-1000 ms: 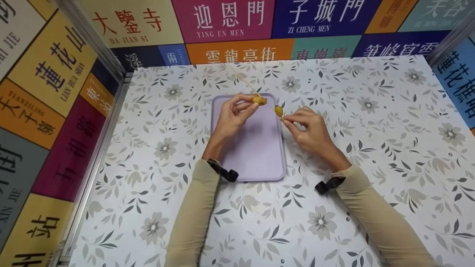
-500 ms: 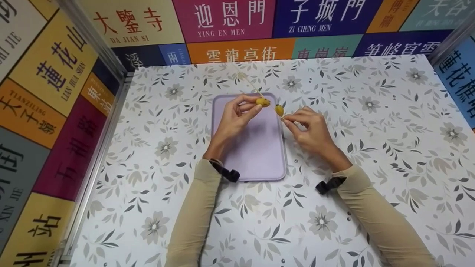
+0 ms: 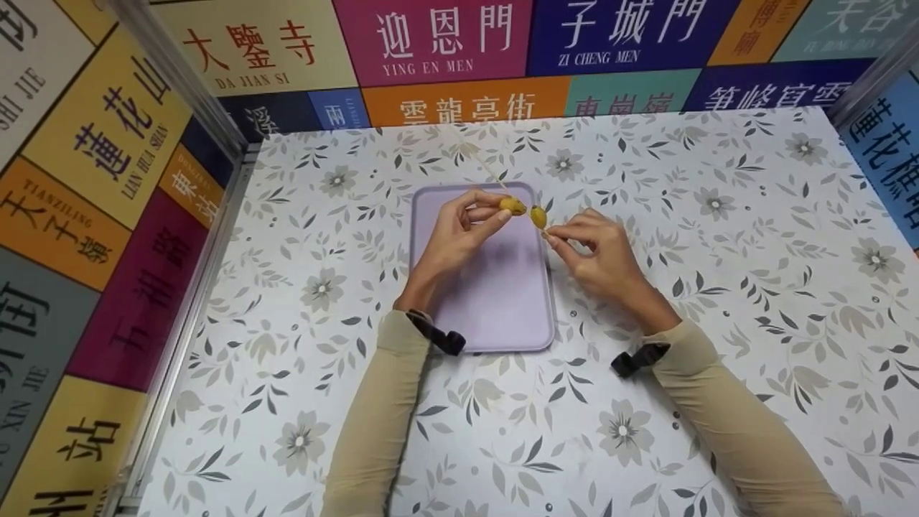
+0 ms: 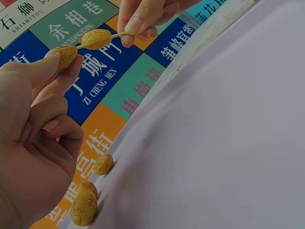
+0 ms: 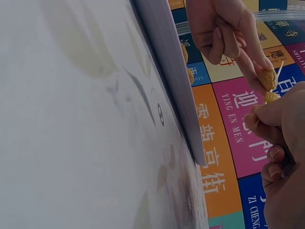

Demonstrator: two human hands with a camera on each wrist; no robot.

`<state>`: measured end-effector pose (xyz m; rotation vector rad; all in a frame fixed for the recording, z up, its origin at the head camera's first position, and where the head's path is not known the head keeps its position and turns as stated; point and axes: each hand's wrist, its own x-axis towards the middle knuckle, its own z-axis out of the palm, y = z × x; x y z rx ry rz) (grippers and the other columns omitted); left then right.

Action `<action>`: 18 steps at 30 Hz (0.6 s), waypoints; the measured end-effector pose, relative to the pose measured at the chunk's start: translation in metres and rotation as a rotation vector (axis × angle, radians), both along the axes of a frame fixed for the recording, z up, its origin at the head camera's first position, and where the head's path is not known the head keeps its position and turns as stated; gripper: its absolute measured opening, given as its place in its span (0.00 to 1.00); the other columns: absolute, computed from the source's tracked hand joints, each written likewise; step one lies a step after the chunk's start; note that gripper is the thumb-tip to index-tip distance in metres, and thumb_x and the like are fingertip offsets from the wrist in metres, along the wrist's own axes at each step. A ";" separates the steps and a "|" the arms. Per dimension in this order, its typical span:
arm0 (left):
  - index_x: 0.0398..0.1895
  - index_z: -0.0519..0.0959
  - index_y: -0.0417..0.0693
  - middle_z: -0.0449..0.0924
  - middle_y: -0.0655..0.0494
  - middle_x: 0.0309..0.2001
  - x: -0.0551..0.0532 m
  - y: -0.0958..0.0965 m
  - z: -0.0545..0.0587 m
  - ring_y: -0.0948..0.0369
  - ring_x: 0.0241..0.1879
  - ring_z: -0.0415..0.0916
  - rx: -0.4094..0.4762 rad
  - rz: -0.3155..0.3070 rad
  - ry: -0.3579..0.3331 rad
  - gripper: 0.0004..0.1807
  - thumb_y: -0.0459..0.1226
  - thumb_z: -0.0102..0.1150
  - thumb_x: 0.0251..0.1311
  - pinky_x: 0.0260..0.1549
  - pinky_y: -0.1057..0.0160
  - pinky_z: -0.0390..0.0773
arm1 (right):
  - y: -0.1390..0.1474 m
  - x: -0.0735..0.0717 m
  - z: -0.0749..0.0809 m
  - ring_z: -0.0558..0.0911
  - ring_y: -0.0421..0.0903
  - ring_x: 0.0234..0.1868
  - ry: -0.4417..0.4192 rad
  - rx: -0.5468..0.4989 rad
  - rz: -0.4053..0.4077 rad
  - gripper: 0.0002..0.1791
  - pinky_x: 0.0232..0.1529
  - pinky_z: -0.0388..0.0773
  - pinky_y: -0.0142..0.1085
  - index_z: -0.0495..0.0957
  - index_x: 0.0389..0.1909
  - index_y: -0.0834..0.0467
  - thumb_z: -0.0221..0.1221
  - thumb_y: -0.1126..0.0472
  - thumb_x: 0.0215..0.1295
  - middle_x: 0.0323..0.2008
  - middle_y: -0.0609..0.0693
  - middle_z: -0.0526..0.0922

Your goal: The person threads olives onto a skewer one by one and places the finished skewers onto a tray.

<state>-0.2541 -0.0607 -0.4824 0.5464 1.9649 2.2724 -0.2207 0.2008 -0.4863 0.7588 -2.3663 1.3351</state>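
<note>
Some fruits (image 4: pixel 84 212) on tray (image 4: pixel 214 124) — apart from skewer (image 4: pixel 118 34)

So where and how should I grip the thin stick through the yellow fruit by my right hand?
Probably on the bare length of the stick just outside the wrinkled yellow fruit, coming from the right. It is thin, which suits a fine pinch like the right hand's; on the other side, the left hand holds a second yellow fruit.
</note>
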 end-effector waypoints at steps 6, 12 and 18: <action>0.55 0.80 0.37 0.91 0.42 0.55 -0.001 0.001 -0.002 0.51 0.58 0.89 -0.034 -0.003 0.015 0.11 0.30 0.67 0.74 0.59 0.60 0.85 | 0.000 0.001 0.002 0.74 0.42 0.34 -0.003 -0.025 0.008 0.08 0.36 0.69 0.33 0.94 0.46 0.59 0.73 0.68 0.68 0.34 0.54 0.91; 0.58 0.79 0.36 0.89 0.41 0.57 -0.001 0.001 -0.003 0.54 0.58 0.89 -0.031 0.001 0.027 0.13 0.30 0.65 0.74 0.57 0.60 0.86 | 0.000 0.000 0.001 0.75 0.48 0.33 -0.020 0.001 0.015 0.09 0.36 0.69 0.34 0.93 0.47 0.59 0.72 0.67 0.69 0.35 0.54 0.92; 0.60 0.80 0.36 0.89 0.41 0.57 -0.002 -0.001 -0.001 0.54 0.58 0.89 -0.034 -0.001 0.046 0.15 0.30 0.66 0.74 0.57 0.58 0.86 | -0.001 0.000 0.000 0.75 0.55 0.29 -0.045 0.027 -0.002 0.09 0.38 0.70 0.33 0.93 0.48 0.58 0.72 0.64 0.70 0.34 0.52 0.91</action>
